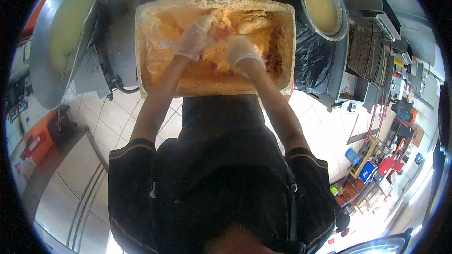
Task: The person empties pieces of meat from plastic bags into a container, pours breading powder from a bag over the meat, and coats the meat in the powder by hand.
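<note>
So both hands are down inside a big rectangular cream plastic tub [214,1] with brownish crust on its rim and walls, and it's full of orange-tan powder and lumpy coated food pieces [215,52]. The left hand [195,37], in a clear plastic glove, is near the middle of the tub, fingers pointing toward the far side, right by the lumps. The right hand [242,54], gloved the same way, is just beside it with a small gap between them (it's pretty blurred, fwiw). Can't tell if either one is actually gripping a piece or just touching the mix.

A pale, knobbly elongated piece [254,26] lies beyond the right hand, toward the far wall. Over on the left inside the tub there's some crinkled see-through plastic [154,37].

Outside the tub, a round metal bowl of pale yellow liquid [321,8] is on the right, near black plastic sheeting [310,59], and a larger silvery metal basin [89,30] with similar liquid is on the left.
</note>
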Available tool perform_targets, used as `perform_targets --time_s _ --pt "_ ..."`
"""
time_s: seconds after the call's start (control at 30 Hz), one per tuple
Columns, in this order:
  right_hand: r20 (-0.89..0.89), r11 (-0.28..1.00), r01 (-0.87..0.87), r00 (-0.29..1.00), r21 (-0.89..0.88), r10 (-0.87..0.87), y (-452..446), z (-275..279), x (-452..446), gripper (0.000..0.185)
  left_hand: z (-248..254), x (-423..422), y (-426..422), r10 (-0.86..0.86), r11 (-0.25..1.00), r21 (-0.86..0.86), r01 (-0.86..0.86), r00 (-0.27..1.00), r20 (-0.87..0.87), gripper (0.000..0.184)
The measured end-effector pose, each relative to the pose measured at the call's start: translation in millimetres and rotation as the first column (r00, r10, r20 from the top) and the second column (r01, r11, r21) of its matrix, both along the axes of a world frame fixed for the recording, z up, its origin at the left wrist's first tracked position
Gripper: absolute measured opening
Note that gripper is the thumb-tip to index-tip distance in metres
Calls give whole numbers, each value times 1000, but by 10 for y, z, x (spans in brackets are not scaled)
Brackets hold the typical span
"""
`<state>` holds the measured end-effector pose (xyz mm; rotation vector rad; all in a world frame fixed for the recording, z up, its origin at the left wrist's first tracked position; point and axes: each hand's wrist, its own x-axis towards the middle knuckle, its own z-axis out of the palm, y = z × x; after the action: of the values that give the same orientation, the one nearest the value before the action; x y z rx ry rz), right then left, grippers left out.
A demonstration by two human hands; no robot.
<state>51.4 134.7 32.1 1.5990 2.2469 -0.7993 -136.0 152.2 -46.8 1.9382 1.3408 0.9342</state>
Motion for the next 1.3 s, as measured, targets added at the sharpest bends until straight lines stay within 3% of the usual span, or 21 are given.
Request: perform_targets --time_s 0.07,0.13,0.23,0.37,0.47,0.57,0.63,0.7,0.77,0.8,0.83,0.87,0.9,0.93,0.97,1.03,1.13,1.17,1.3 --pt "139 999 50 989 -9 -49 -106 -460 -217 48 -65 -89 -48 64 992 119 -31 956 -286 55" --pt "206 995 101 973 10 -100 -123 -514 -382 53 -103 -235 -139 -41 998 -57 12 846 -532 57" --pt "220 987 158 963 17 -158 -55 -447 -499 53 -113 -332 -228 -195 962 -271 32 776 -600 61" --pt "92 990 140 986 -23 -137 123 -718 -343 50 -111 -262 -225 -114 935 -352 -48 899 -423 66" --pt "-101 984 175 979 -25 -176 241 -889 -173 47 -63 -212 -231 -30 891 -453 -20 994 -103 70" --pt "-331 976 212 918 -51 -216 264 -814 1 45 128 -185 -283 42 830 -550 92 973 226 74" --pt "-423 979 191 883 -67 -201 288 -629 88 43 274 -182 -300 56 799 -588 123 960 276 76" --pt "-401 995 89 911 -39 -97 250 -341 104 42 409 -216 -296 18 785 -612 96 984 177 79" --pt "-268 997 -76 961 -14 69 165 -66 1 40 316 -339 -317 -124 871 -491 5 970 -210 79" --pt "-134 980 -199 972 -21 195 71 29 -98 39 202 -423 -339 -163 914 -406 -4 912 -377 78" --pt "-9 946 -320 947 -51 320 -43 63 -210 39 -222 -609 -392 -194 951 -306 43 852 -485 77" --pt "218 899 -423 872 -114 438 -163 -96 -328 35 -455 -710 -421 -207 973 -206 103 781 -589 75" --pt "423 843 -500 732 -200 535 -237 -176 -417 33 -385 -726 -437 -296 948 -285 141 720 -627 70" --pt "-23 992 24 999 128 -22 -422 -11 -452 33 -230 -744 -460 -383 915 -365 172 653 -653 66" --pt "-1 972 8 1000 235 -8 -473 -116 -484 34 -74 -749 -498 -469 874 -446 194 580 -666 61" --pt "47 895 -33 999 444 13 -512 -375 -529 36 214 -586 -513 -408 868 -490 82 681 -609 53" --pt "39 984 178 983 26 -179 -342 -442 -588 27 214 -440 -475 -180 889 -448 -94 828 -531 45" --pt "8 988 151 989 13 -151 -304 -436 -583 31 141 -422 -480 -86 893 -424 -154 865 -494 43" --pt "-103 998 -58 993 20 59 -68 -116 -412 39 -207 -512 -382 -60 834 -549 62 998 21 43"
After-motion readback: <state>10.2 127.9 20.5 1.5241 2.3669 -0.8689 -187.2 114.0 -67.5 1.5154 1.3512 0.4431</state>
